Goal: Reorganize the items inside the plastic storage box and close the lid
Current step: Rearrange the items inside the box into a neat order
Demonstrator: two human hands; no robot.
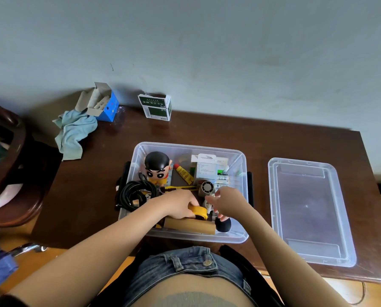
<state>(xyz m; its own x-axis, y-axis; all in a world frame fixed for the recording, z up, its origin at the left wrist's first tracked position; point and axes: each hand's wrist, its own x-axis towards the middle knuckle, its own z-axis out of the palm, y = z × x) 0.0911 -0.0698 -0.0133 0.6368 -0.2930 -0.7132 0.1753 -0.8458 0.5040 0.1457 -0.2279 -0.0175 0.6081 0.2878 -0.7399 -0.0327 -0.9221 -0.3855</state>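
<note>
Near the front wall of the clear storage box [140, 156] on the table [273, 142], the left hand [180, 206] grips a yellow tape roll [200, 212], probably light and stiff, best held by its rim, while the right hand's [227, 201] fingers curl over small items, grip unclear.

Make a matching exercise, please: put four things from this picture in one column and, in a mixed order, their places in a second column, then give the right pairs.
Things:
1. clear plastic lid
2. coiled black cable
3. light blue crumpled cloth
4. green and white carton

Places:
A. at the left side of the clear plastic storage box
B. standing by the wall, behind the box
C. flat on the dark brown wooden table, right of the box
D. at the table's far left corner, beside an open blue carton

Pairs: 1-C, 2-A, 3-D, 4-B
</note>
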